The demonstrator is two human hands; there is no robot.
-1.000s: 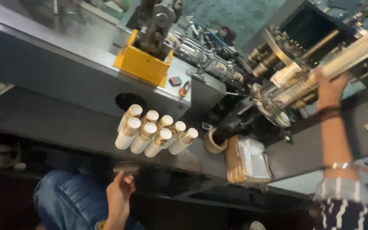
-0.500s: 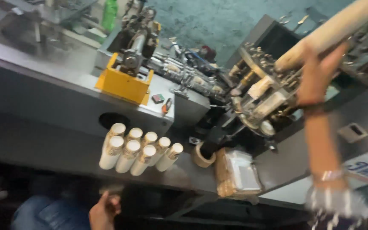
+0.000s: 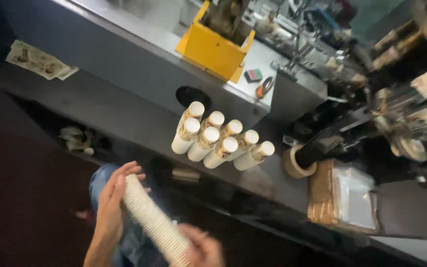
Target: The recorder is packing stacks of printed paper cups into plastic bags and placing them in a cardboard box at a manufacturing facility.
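The left hand (image 3: 112,200) lay flat and open along the upper end of a long stack of nested paper cups (image 3: 151,220), its fingers stretched out against the ribbed side. The right hand (image 3: 201,249) was curled around the lower end of the same stack, gripping it, though the bottom edge of the view cut off part of that hand and the end of the stack. The stack was held tilted in the air below the front edge of the bench (image 3: 124,106), over the person's blue trouser leg (image 3: 100,180).

On the bench, near its front edge, lay seven more cup stacks (image 3: 221,141) side by side in two rows, three behind and four in front, their white round ends facing up. Behind them stood one yellow box (image 3: 213,49) on the raised grey part of the machine. One roll of tape (image 3: 295,165) lay to the right of the stacks, and beside it one brown pad under a clear plastic bag (image 3: 352,195). A printed paper (image 3: 38,59) lay at the far left corner.

The machine parts at the upper right were blurred and hard to make out.
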